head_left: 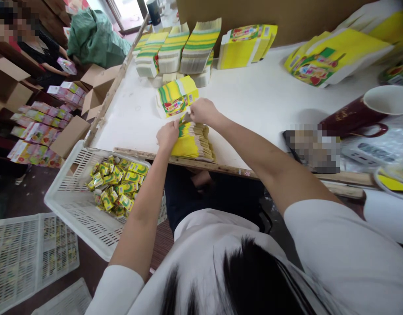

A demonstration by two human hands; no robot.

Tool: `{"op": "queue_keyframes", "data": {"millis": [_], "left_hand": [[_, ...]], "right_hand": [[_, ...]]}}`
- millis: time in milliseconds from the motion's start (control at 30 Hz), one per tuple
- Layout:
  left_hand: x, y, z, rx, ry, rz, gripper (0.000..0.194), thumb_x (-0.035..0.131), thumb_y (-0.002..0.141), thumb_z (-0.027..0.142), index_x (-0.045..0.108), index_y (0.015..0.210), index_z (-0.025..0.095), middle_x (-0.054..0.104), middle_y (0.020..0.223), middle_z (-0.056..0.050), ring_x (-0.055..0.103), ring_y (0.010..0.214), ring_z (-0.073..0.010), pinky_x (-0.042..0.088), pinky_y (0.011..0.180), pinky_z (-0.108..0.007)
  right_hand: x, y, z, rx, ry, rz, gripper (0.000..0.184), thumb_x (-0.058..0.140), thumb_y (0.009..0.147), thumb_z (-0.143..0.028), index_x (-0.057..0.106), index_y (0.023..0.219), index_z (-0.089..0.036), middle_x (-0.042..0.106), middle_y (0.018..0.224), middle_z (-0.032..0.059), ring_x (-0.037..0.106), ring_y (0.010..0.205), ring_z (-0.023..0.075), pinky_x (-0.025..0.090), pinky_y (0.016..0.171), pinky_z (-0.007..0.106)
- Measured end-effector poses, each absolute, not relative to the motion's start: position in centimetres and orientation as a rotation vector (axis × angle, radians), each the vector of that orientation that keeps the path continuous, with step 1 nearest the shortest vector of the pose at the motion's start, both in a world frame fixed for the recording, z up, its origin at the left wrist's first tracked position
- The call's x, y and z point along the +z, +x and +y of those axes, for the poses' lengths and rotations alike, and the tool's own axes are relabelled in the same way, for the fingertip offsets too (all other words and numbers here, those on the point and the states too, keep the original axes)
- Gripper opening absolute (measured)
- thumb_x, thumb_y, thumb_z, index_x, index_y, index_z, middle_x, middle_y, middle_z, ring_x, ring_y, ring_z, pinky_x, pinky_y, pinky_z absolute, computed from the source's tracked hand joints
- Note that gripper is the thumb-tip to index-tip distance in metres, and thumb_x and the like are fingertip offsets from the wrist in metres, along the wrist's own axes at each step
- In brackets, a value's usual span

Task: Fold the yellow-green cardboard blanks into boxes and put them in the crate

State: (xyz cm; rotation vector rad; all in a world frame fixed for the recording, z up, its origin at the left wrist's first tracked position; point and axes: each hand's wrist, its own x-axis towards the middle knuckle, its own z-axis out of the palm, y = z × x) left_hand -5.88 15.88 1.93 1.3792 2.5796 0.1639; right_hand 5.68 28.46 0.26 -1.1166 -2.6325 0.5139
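Note:
My left hand [168,134] is closed, its fingers pinching the edge of a small yellow and green carton [182,119]. From the other side my right hand [204,111] grips the same carton with bent fingers; most of it is hidden between the two hands. Right below them, at the table's front edge, lies a fanned row of flat yellow cartons [196,142]. Just beyond the hands rests a stack of flat printed cartons [177,97], yellow with green stripes.
More carton stacks [170,50] line the back of the white table [254,96]. To the right are a maroon mug [349,114] and a blurred dark-edged object [313,151]. A white crate [73,188] of folded cartons stands below left. Another person [45,52] holds a box at far left.

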Motion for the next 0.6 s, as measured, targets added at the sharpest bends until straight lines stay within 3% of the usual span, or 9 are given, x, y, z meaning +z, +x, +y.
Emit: {"op": "queue_keyframes", "data": {"millis": [133,300,467,533,600], "left_hand": [[2.0,-5.8,15.8,0.128,1.425,2.563,0.053,0.022,0.102,0.052,0.069,0.116,0.032,0.071,0.127,-0.005,0.063,0.118,-0.0284,0.047,0.093,-0.036],[2.1,-5.9,15.7,0.137,1.469,2.533,0.049,0.024,0.103,0.048,0.066,0.124,0.034,0.07,0.128,-0.004,0.063,0.12,-0.0294,0.047,0.092,-0.036],[2.0,-6.0,15.8,0.129,1.458,2.527,0.048,0.024,0.103,0.048,0.066,0.123,0.035,0.071,0.126,-0.004,0.064,0.118,-0.0291,0.046,0.092,-0.036],[2.0,-5.9,15.8,0.112,1.454,2.531,0.048,0.024,0.102,0.048,0.067,0.12,0.035,0.072,0.126,-0.004,0.064,0.117,-0.0291,0.047,0.091,-0.036],[2.1,-5.8,15.9,0.101,1.463,2.535,0.048,0.025,0.102,0.048,0.068,0.118,0.035,0.072,0.125,-0.004,0.064,0.117,-0.0288,0.047,0.091,-0.035]], "right_hand": [[0.4,5.2,28.3,1.056,-1.246,-2.355,0.026,0.064,0.084,-0.018,0.074,0.1,0.001,0.075,0.098,0.0225,0.066,0.106,0.0367,0.048,0.097,0.046],[0.7,3.4,27.2,1.597,-1.227,-2.042,0.022,0.059,0.093,-0.027,0.074,0.097,-0.012,0.077,0.082,0.0118,0.073,0.076,0.0224,0.058,0.076,0.034],[-0.1,2.7,28.2,1.664,-1.343,-1.934,0.049,0.054,0.093,-0.058,0.075,0.092,-0.014,0.076,0.075,0.0121,0.074,0.075,0.0261,0.059,0.07,0.036],[-0.6,2.5,29.3,1.628,-1.407,-2.029,0.048,0.061,0.088,-0.058,0.076,0.089,-0.013,0.074,0.068,0.0114,0.073,0.072,0.028,0.059,0.067,0.037],[-0.9,2.1,30.3,1.501,-1.364,-2.196,0.036,0.068,0.084,-0.048,0.077,0.087,-0.013,0.071,0.06,0.0099,0.073,0.069,0.0288,0.059,0.065,0.038]]}}
